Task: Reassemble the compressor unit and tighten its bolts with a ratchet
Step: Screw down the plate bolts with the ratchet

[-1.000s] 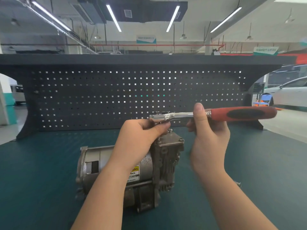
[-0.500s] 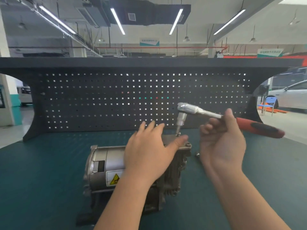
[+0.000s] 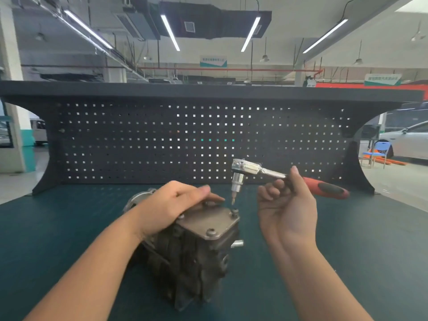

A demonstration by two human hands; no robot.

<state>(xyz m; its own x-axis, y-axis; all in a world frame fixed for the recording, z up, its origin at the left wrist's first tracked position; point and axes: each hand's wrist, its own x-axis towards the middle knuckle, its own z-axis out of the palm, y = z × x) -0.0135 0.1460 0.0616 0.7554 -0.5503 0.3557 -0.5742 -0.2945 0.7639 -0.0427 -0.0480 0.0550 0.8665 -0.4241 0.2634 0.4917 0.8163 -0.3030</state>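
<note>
while our left hand (image 3: 176, 205) rests flat across the top of the compressor unit (image 3: 196, 246), fingers straight and lying along the far edge of its cover plate (image 3: 208, 222), our right hand (image 3: 287, 205) grips the ratchet (image 3: 278, 177) where the steel shank meets the red handle, fingers curled round it. since half a second ago the unit has been turned: then its round motor body and yellow warning label faced us, now the bolted cover plate faces up and toward us, with the motor end hidden behind our left wrist. our left fingers, spread and lifted then, now press down on the casing. the ratchet keeps much the same tilt, head to the left and handle running off to the right, but the bit (image 3: 233, 200) under its socket now hangs just above the far right bolt (image 3: 235, 211) of the plate, close yet apart from it. a second bolt (image 3: 210, 232) shows at the near corner of the plate, and a short metal stub (image 3: 237, 243) sticks out of the unit's right side.

the unit sits near the middle of the worktop (image 3: 347, 251), a little toward the near edge. green mat lies open to its left and right and between it and the pegboard (image 3: 139, 140) along the far edge; the handle's end reaches toward the worktop's right side, over bare mat.
</note>
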